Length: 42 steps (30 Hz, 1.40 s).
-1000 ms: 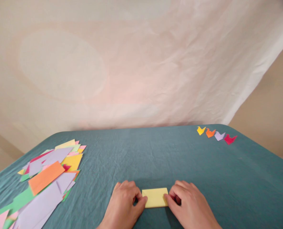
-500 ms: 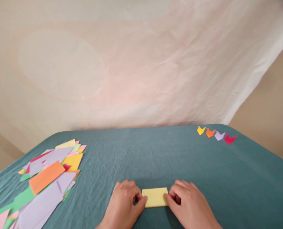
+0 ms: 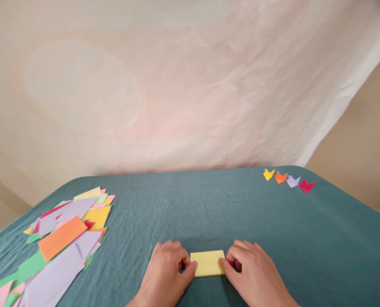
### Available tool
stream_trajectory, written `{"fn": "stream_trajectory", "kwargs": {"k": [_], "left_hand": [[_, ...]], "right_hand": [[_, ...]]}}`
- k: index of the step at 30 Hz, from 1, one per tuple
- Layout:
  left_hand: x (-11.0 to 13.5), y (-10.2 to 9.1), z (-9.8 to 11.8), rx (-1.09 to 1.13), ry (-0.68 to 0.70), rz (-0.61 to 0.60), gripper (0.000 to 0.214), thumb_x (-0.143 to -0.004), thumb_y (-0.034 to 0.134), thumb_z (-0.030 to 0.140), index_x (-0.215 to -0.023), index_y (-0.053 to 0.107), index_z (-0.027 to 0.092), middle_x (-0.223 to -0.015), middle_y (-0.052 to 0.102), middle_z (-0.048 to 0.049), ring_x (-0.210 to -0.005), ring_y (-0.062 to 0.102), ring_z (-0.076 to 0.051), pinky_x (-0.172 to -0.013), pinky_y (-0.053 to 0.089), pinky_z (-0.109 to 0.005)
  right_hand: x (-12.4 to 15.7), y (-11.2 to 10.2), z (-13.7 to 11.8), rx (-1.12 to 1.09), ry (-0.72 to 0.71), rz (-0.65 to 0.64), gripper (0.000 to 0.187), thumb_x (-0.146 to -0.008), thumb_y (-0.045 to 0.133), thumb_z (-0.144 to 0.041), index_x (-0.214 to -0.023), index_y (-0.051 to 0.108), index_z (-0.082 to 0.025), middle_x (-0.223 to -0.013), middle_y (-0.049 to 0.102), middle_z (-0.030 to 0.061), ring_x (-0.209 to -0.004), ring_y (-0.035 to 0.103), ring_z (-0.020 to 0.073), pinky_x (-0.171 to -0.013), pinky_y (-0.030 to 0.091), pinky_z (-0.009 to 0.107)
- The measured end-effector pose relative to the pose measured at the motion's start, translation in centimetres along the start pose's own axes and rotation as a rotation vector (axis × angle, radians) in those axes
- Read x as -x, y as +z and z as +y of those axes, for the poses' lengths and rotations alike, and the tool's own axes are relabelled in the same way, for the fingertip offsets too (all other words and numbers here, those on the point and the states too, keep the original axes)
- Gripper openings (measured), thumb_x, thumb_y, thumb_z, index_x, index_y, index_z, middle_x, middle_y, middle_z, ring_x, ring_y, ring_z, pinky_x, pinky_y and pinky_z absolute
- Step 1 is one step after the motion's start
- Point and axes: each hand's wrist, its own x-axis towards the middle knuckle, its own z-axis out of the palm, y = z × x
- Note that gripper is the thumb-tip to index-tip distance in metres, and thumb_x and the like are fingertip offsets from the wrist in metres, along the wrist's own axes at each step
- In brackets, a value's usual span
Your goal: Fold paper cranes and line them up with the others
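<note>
A small folded piece of yellow paper (image 3: 208,263) lies between my hands near the front of the table, its long side running left to right. My left hand (image 3: 169,270) pinches its left end between thumb and curled fingers. At the opposite end, my right hand (image 3: 253,270) grips the paper the same way, thumb on top. The fingertips beneath the paper are hidden. Faint crease lines show on its upper face.
Loose coloured paper sheets (image 3: 57,270) are heaped on the left of the teal-covered table (image 3: 177,204), an orange piece (image 3: 62,237) on top. Folded paper birds stand in a row at the far right: yellow (image 3: 268,174), orange (image 3: 281,177), lilac (image 3: 293,182) and red (image 3: 307,186).
Hardly anything differs. Both hands keep their pinch on the yellow paper, and the whole view has shifted very slightly.
</note>
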Motion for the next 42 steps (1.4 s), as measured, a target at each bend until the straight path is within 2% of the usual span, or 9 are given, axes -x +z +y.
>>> {"fn": "stream_trajectory", "kwargs": {"k": [6,11,13,16,19,28,34,38,42], "left_hand": [[0.2,-0.7,0.5,0.033,0.05,0.027,0.008,-0.079,0.055,0.021,-0.073,0.059,0.019,-0.08,0.061,-0.0007,-0.079,0.053,-0.018,-0.073,0.033,-0.03],[0.4,-1.7,1.0,0.107,0.397,-0.095,0.025,-0.088,0.044,0.01,-0.094,0.063,0.025,-0.1,0.062,-0.0019,-0.093,0.052,-0.017,-0.079,0.034,-0.028],[0.7,-1.6,1.0,0.077,0.461,-0.11,0.023,-0.089,0.045,0.012,-0.095,0.063,0.025,-0.097,0.063,-0.0026,-0.092,0.053,-0.017,-0.078,0.034,-0.028],[1.1,-1.0,0.7,0.028,0.487,-0.074,0.022,-0.089,0.046,0.013,-0.096,0.063,0.025,-0.094,0.063,-0.0027,-0.091,0.053,-0.018,-0.077,0.034,-0.029],[1.5,-0.3,0.6,0.004,0.499,-0.052,0.025,-0.087,0.047,0.009,-0.099,0.062,0.025,-0.093,0.063,-0.0023,-0.091,0.053,-0.018,-0.078,0.035,-0.029],[2.3,-0.9,1.1,0.012,0.554,-0.011,0.027,-0.084,0.045,0.004,-0.094,0.063,0.021,-0.098,0.064,-0.0038,-0.094,0.054,-0.019,-0.082,0.038,-0.03],[2.5,-1.4,0.7,-0.044,0.636,-0.047,0.037,-0.086,0.043,0.005,-0.108,0.061,0.028,-0.103,0.064,-0.0018,-0.097,0.052,-0.018,-0.086,0.037,-0.031],[2.4,-1.5,0.5,-0.131,0.703,-0.046,0.045,-0.086,0.043,0.005,-0.119,0.055,0.033,-0.106,0.062,-0.0027,-0.098,0.052,-0.018,-0.087,0.038,-0.031],[2.4,-1.5,0.2,-0.215,0.78,-0.034,0.038,-0.088,0.047,0.015,-0.121,0.054,0.031,-0.105,0.062,-0.0049,-0.096,0.053,-0.019,-0.085,0.038,-0.032]], "right_hand": [[0.0,0.0,0.0,0.011,-0.003,0.0,0.021,-0.075,0.062,-0.016,-0.056,0.055,-0.021,-0.061,0.056,-0.0022,-0.061,0.052,0.0154,-0.061,0.031,0.029],[0.2,-0.2,-0.1,0.003,-0.014,0.008,0.016,-0.076,0.062,-0.017,-0.063,0.054,-0.021,-0.064,0.056,-0.0025,-0.062,0.052,0.0163,-0.061,0.033,0.029],[0.5,-0.6,-0.5,-0.04,-0.095,0.039,0.009,-0.08,0.057,-0.015,-0.072,0.056,-0.021,-0.074,0.059,-0.0002,-0.07,0.054,0.0172,-0.064,0.036,0.029],[1.1,-1.3,-1.4,-0.096,-0.343,0.028,0.015,-0.086,0.046,-0.011,-0.086,0.058,-0.02,-0.091,0.062,0.0043,-0.086,0.055,0.0185,-0.073,0.039,0.03],[1.8,-1.9,-2.1,-0.075,-0.485,-0.013,0.017,-0.087,0.046,-0.011,-0.088,0.061,-0.02,-0.088,0.063,0.0045,-0.084,0.055,0.0183,-0.075,0.039,0.031],[3.5,-2.8,-2.3,0.103,-0.546,-0.046,0.017,-0.088,0.048,-0.017,-0.097,0.062,-0.022,-0.088,0.062,0.0031,-0.084,0.052,0.0181,-0.077,0.036,0.032],[3.5,-2.8,-2.1,0.172,-0.564,-0.092,0.023,-0.083,0.054,-0.016,-0.102,0.061,-0.026,-0.091,0.063,0.0017,-0.089,0.053,0.02,-0.086,0.031,0.039],[3.5,-3.0,-1.9,0.149,-0.536,-0.108,0.022,-0.084,0.054,-0.015,-0.1,0.063,-0.029,-0.091,0.065,0.0001,-0.089,0.054,0.0181,-0.087,0.031,0.036],[3.6,-2.9,-1.6,0.15,-0.526,-0.138,0.021,-0.086,0.054,-0.018,-0.1,0.064,-0.029,-0.093,0.066,-0.0001,-0.089,0.056,0.017,-0.084,0.033,0.033]]}}
